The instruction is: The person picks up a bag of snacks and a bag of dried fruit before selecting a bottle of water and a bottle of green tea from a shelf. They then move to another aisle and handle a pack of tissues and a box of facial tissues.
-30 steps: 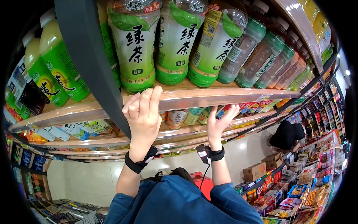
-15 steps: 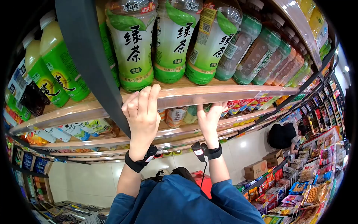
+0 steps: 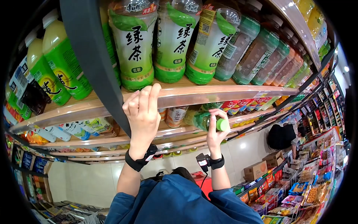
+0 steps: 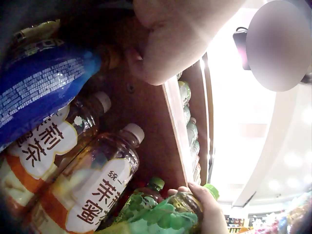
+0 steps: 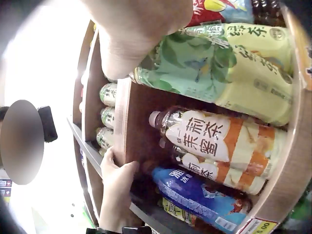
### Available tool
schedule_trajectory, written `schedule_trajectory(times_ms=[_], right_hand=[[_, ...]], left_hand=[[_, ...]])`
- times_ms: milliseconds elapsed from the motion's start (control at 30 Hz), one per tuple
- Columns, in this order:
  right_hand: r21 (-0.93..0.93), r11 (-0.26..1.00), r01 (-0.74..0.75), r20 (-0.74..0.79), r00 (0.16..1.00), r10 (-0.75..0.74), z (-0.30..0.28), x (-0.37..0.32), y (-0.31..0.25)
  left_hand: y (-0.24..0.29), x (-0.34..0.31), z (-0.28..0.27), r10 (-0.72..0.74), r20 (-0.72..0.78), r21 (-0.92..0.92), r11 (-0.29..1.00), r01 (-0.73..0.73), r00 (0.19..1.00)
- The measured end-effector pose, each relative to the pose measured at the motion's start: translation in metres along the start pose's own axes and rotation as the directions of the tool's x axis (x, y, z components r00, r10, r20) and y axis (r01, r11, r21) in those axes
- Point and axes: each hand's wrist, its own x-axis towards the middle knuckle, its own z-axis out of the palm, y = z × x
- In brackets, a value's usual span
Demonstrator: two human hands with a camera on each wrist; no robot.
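Note:
My right hand (image 3: 214,137) grips a green tea bottle (image 3: 200,120) near its light-green cap. The bottle leans forward off the lower shelf, its neck end beyond the shelf front. In the right wrist view its pale green and yellow label (image 5: 195,68) shows under the hand. My left hand (image 3: 142,117) holds the front edge of the upper shelf (image 3: 186,100), fingers over the top, thumb beneath, beside a dark upright post (image 3: 89,52). Jasmine tea bottles (image 5: 202,134) with orange and white labels stand next to the gripped bottle.
Large green tea bottles (image 3: 136,48) line the upper shelf just behind my left hand. A blue bottle (image 5: 200,195) stands low beside the jasmine tea. At the right are cardboard boxes (image 3: 255,170), a snack display (image 3: 298,190) and a crouching person (image 3: 281,136).
My right hand, earlier reaching under the upper shelf, now has the green-capped bottle and has tipped it forward. My left hand stays on the shelf edge.

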Motion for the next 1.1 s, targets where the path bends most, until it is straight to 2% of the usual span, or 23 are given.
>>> schedule_trajectory(times_ms=[100, 233, 333, 500, 833, 933, 1100], right_hand=[[0.125, 0.992, -0.004, -0.056, 0.998, 0.011, -0.008, -0.012, 0.001], [0.096, 0.995, 0.020, -0.192, 0.981, -0.001, -0.013, -0.018, -0.009], [0.060, 0.998, -0.017, -0.201, 0.979, 0.029, -0.026, -0.017, -0.019], [0.017, 0.995, -0.097, -0.043, 0.994, 0.098, -0.043, -0.026, -0.036], [-0.129, 0.945, -0.300, 0.061, 0.949, 0.309, -0.055, -0.066, -0.028], [-0.133, 0.949, -0.285, 0.067, 0.953, 0.296, -0.053, -0.062, -0.029], [-0.008, 0.993, -0.119, -0.020, 0.993, 0.119, -0.044, -0.031, -0.037]], left_hand=[[0.000, 0.000, -0.001, 0.003, 0.003, -0.004, 1.000, -0.003, 1.000], [0.000, 0.001, 0.000, 0.008, -0.007, 0.001, 1.000, -0.008, 1.000], [0.001, 0.002, 0.000, 0.002, -0.010, 0.008, 1.000, -0.002, 1.000], [0.001, 0.001, 0.001, 0.005, -0.022, 0.016, 1.000, -0.004, 1.000], [0.001, 0.001, 0.001, 0.005, -0.011, 0.009, 1.000, -0.004, 1.000], [-0.001, 0.001, 0.001, 0.011, -0.014, 0.014, 1.000, -0.011, 1.000], [-0.001, 0.000, -0.001, 0.006, 0.016, -0.003, 1.000, -0.006, 1.000]])
